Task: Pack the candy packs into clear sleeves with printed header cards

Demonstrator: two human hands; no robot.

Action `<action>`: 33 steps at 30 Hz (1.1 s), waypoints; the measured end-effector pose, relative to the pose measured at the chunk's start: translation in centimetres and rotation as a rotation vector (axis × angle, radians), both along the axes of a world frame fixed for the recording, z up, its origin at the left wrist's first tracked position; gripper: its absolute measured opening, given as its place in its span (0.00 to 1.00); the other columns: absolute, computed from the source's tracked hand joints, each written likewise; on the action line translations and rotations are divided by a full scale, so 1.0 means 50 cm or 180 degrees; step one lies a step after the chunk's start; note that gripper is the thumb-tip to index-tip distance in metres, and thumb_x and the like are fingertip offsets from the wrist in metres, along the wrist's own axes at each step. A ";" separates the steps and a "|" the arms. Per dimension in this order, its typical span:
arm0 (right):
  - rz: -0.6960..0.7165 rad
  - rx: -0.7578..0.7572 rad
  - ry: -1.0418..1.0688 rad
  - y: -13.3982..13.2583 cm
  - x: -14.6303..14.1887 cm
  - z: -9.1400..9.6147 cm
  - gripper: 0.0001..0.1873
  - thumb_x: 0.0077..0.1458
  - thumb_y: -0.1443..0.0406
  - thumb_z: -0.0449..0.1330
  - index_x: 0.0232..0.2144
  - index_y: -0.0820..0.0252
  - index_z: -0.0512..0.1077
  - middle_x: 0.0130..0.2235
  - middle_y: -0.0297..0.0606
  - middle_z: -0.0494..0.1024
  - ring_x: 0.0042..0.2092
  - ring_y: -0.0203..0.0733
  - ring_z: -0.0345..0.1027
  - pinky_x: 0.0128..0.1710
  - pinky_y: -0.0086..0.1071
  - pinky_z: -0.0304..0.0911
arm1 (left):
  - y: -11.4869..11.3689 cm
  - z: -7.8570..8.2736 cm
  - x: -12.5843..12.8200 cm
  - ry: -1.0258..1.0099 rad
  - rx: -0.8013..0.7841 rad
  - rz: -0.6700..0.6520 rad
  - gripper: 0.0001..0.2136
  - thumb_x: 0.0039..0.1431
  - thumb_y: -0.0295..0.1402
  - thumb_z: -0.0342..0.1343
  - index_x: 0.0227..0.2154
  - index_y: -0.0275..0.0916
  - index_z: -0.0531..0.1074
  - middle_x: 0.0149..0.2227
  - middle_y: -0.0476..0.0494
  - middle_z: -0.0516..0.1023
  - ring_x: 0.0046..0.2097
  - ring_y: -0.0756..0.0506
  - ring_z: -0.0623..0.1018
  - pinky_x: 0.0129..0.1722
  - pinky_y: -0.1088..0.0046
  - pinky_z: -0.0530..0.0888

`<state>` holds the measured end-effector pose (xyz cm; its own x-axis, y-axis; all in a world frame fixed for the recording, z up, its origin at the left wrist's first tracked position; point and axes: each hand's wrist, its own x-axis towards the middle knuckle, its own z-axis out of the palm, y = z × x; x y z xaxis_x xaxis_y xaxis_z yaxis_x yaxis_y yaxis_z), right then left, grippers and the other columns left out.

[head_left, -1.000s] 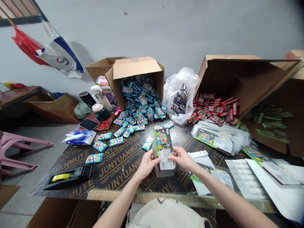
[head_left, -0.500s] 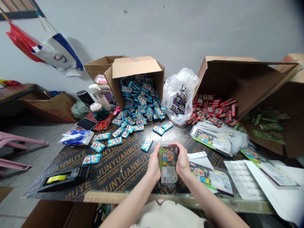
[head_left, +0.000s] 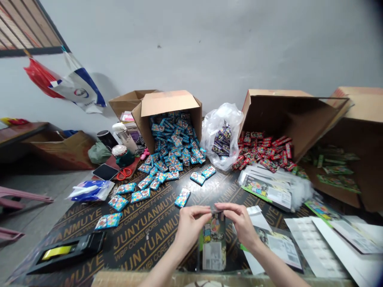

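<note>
Pinches printed bag [head_left: 213,255] by its top edge, near front edge of table [head_left: 134,244].
Grips with left hand [head_left: 191,224] and right hand [head_left: 240,221], probably to keep the top straight; note box [head_left: 170,102] toward back edge, tipped open toward front edge, likely for easy reach of blue packets [head_left: 176,140].

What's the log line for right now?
left hand: on bag's top edge | right hand: same edge | bag: print showing | blue packets: beyond hands
</note>
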<state>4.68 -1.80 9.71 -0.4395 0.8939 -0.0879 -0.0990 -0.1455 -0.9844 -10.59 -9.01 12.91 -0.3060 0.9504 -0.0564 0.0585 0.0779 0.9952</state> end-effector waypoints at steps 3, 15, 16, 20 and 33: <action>0.0037 0.0300 -0.0346 0.000 0.005 0.003 0.11 0.45 0.60 0.62 0.30 0.61 0.77 0.33 0.42 0.79 0.37 0.45 0.70 0.39 0.35 0.63 | 0.016 -0.010 -0.015 -0.0285 -0.0194 -0.0051 0.08 0.37 0.28 0.64 0.26 0.35 0.78 0.31 0.40 0.80 0.35 0.42 0.78 0.37 0.69 0.72; 0.0615 0.0865 -0.0713 0.014 0.008 0.044 0.11 0.40 0.59 0.64 0.27 0.59 0.77 0.28 0.37 0.78 0.30 0.41 0.70 0.31 0.32 0.65 | 0.011 0.017 -0.016 0.0255 -0.0084 -0.0181 0.05 0.43 0.34 0.61 0.22 0.37 0.78 0.23 0.44 0.78 0.26 0.46 0.74 0.28 0.74 0.70; 0.0623 0.0834 -0.0676 0.015 0.009 0.047 0.11 0.42 0.59 0.63 0.26 0.60 0.77 0.26 0.37 0.78 0.29 0.40 0.69 0.30 0.31 0.65 | 0.008 0.018 -0.015 0.0251 -0.0050 -0.0216 0.06 0.42 0.34 0.62 0.23 0.38 0.78 0.24 0.44 0.79 0.27 0.45 0.75 0.29 0.74 0.70; 0.0803 0.0421 -0.0453 0.024 0.007 0.060 0.11 0.42 0.59 0.63 0.26 0.62 0.77 0.23 0.36 0.77 0.23 0.35 0.66 0.23 0.28 0.62 | 0.001 0.028 -0.017 0.0275 -0.0078 -0.0386 0.07 0.43 0.34 0.62 0.26 0.38 0.79 0.27 0.42 0.79 0.30 0.43 0.76 0.31 0.72 0.72; 0.0989 0.0509 -0.0600 0.021 0.017 0.063 0.10 0.41 0.62 0.64 0.28 0.61 0.78 0.26 0.37 0.78 0.25 0.38 0.69 0.26 0.29 0.63 | -0.002 0.046 -0.029 0.0372 -0.0224 -0.0668 0.06 0.43 0.32 0.61 0.26 0.38 0.79 0.27 0.42 0.80 0.29 0.43 0.77 0.31 0.72 0.72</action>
<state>5.50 -0.73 12.87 -0.6806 0.7299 -0.0633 0.1101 0.0165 -0.9938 -12.04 -9.12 15.22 -0.1106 0.9888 -0.1004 0.1953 0.1207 0.9733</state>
